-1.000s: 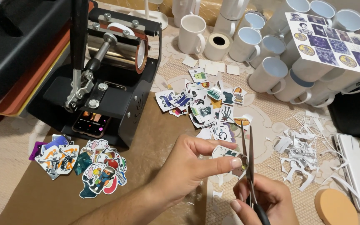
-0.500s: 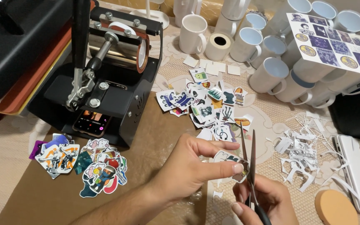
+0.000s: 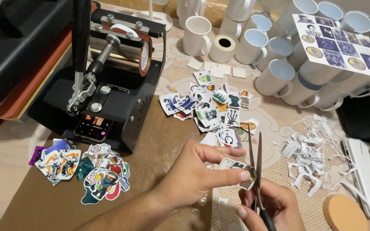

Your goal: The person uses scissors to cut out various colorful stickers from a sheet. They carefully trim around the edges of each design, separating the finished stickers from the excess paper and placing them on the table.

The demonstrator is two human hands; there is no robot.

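- White-edged paper sticker (image 3: 237, 170), printed with a dark design, sits low in the centre of the view, raised above the brown paper table cover (image 3: 159, 145).
- Left hand (image 3: 193, 175) grasps the sticker — thumb and forefinger pinch its edge, the remaining fingers curled beneath.
- Right hand (image 3: 267, 205) is clenched around the dark handles of a pair of scissors (image 3: 255, 171); the blades point upward and stand slightly parted, meeting the sticker at its right edge.
- Just beyond the hands lies a loose heap of cut stickers (image 3: 210, 109), spread flat on the table.
- To the right of the scissors, white paper trimmings (image 3: 311, 156) form a scattered pile — narrow strips and curled offcuts.
- A second heap of colourful stickers (image 3: 86, 167) lies to the left, near the foot of a black mug press (image 3: 108, 81) with a lever arm and a cylindrical heating band.
- A phone (image 3: 94, 127) with a lit screen rests on the base of the press.
- White mugs (image 3: 275, 55) stand and lie clustered at the far right; a printed sheet of round and square designs (image 3: 343, 45) rests across several of them.
- A roll of tape (image 3: 223, 48) stands among the mugs, with small blank paper squares (image 3: 217, 68) just in front of it.
- A round tan pad (image 3: 343, 214) lies at the lower right corner, beside a flat white device (image 3: 367, 177).
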